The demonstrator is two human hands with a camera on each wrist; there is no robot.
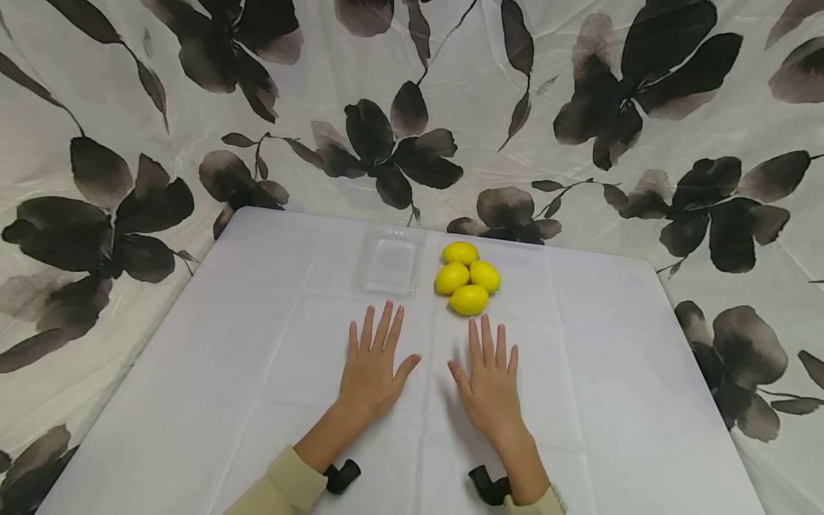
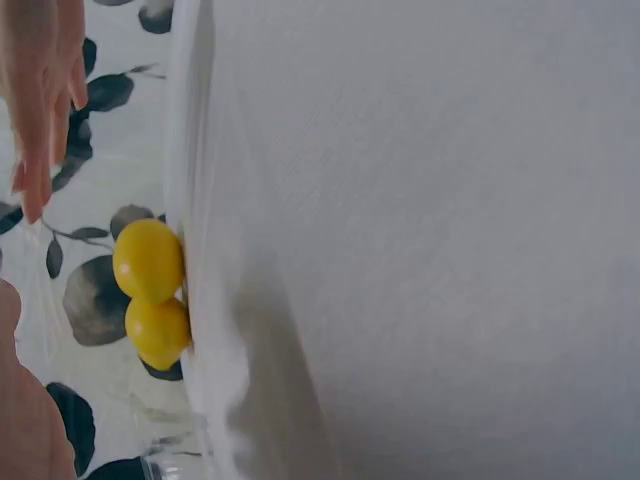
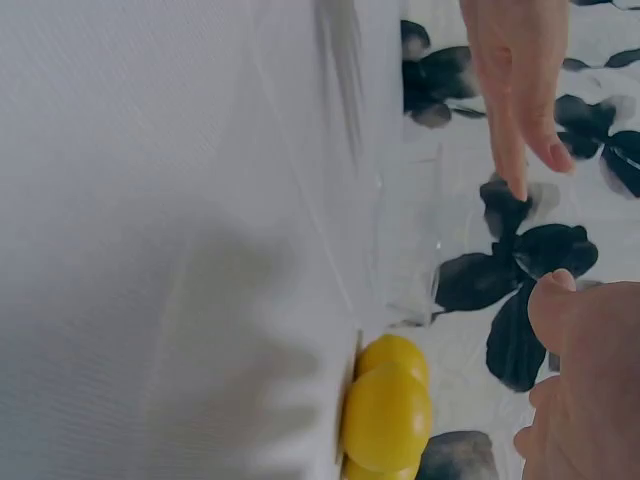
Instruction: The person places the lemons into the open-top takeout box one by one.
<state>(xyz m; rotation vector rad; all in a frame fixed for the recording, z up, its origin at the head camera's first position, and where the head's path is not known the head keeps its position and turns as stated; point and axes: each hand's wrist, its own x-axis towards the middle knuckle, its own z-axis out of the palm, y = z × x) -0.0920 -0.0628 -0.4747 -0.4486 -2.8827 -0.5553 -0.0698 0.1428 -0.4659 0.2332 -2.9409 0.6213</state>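
Observation:
My left hand (image 1: 373,375) is held palm down over the white table, fingers straight and spread, holding nothing. Its fingertips point at a transparent plastic container (image 1: 368,268), which lies a short way beyond them. To the right, my right hand (image 1: 492,390) is also palm down with straight fingers and nothing in its grasp. Several yellow lemons (image 1: 468,300) sit in a tight cluster just past its fingertips, apart from them. Both wrist views show lemons (image 2: 149,261) near the table surface; in the right wrist view some lemons (image 3: 388,418) overlap and partly hide one another.
A white cloth with fold lines covers the table (image 1: 257,343). Behind and beside it hangs a floral curtain (image 1: 489,129). Black curved pieces sit at the wrists, one at the left (image 1: 343,477) and another black piece (image 1: 489,486) at the right.

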